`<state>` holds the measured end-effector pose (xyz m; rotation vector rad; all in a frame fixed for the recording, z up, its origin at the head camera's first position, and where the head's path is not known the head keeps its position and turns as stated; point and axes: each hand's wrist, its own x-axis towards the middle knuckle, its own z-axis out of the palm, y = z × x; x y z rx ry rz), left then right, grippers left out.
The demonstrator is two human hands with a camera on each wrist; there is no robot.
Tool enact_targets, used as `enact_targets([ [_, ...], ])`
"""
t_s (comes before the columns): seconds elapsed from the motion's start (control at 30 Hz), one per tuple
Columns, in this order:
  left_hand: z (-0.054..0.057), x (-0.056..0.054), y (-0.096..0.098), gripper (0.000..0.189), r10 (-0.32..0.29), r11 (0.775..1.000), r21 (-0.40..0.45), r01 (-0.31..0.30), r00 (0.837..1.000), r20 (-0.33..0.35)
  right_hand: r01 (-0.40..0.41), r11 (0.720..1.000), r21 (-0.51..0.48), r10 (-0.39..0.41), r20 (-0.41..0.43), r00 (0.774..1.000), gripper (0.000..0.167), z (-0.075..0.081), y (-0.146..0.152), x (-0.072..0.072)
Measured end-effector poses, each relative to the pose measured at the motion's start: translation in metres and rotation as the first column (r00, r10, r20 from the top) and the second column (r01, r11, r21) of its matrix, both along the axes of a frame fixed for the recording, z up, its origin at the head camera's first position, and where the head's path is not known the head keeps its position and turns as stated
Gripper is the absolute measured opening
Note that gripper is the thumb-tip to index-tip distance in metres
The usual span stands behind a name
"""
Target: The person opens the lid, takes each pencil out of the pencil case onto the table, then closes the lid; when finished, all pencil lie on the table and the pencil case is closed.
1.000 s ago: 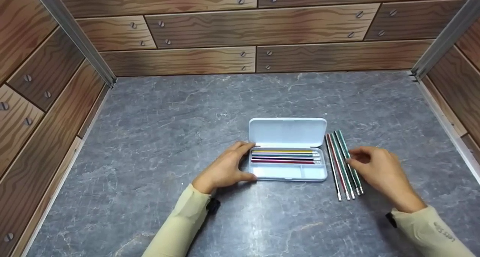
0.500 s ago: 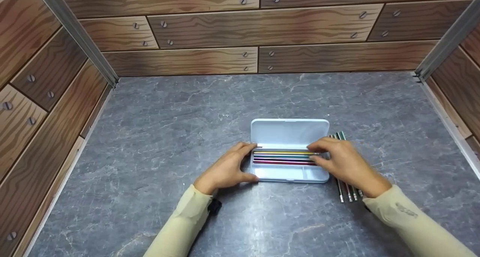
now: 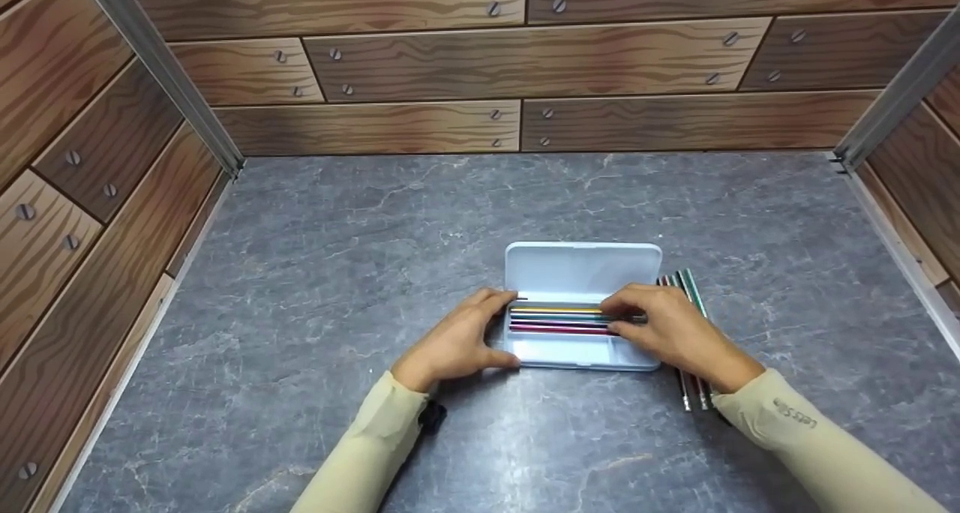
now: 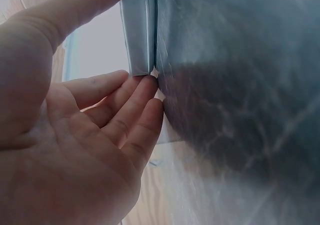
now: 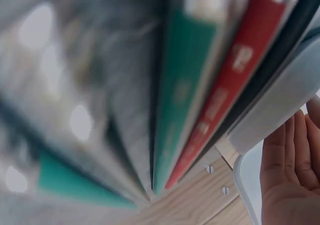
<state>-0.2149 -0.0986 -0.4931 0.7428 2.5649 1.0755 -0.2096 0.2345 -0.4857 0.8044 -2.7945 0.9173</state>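
Observation:
A pale plastic pencil case (image 3: 562, 354) lies with its lid (image 3: 577, 265) raised at the back. Inside, several striped pencils (image 3: 555, 322) lie side by side in the rear compartment; the front ones show bare. My left hand (image 3: 457, 344) holds the case across its left end, thumb at the front corner and forefinger at the hinge; the left wrist view shows the other fingertips at the case (image 4: 137, 40). My right hand (image 3: 667, 325) reaches over the case's right end, forefinger and thumb slightly apart on the pencils, covering their eraser ends.
Several more pencils (image 3: 696, 292) lie fanned on the table to the right of the case, partly under my right hand and wrist; green and red ones (image 5: 220, 95) fill the right wrist view. Wood-patterned walls (image 3: 420, 67) enclose the grey marbled tabletop (image 3: 360, 228) at the back and sides.
My right hand has moved left from the loose pencils to those in the case, then slightly further along them. My left hand stays at the case's left end.

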Motion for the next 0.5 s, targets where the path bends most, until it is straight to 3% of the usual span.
enact_targets([
  [0.13, -0.001, 0.001, 0.000, 0.099, 0.003, 1.000, -0.002, -0.003, 1.000, 0.005, -0.002, 1.000, 0.012, 0.001, 0.009, 1.000, 0.027, -0.001, -0.002, -0.001],
  [0.37, 0.000, 0.000, 0.001, 0.097, -0.004, 1.000, 0.014, 0.005, 1.000, -0.019, -0.027, 0.996, 0.086, 0.034, -0.074, 0.997, 0.027, 0.002, -0.008, -0.002],
  [0.5, 0.000, 0.000, 0.001, 0.098, -0.004, 1.000, 0.008, 0.004, 1.000, -0.015, -0.039, 0.994, 0.099, 0.045, -0.060, 0.997, 0.023, 0.003, -0.011, -0.002],
])
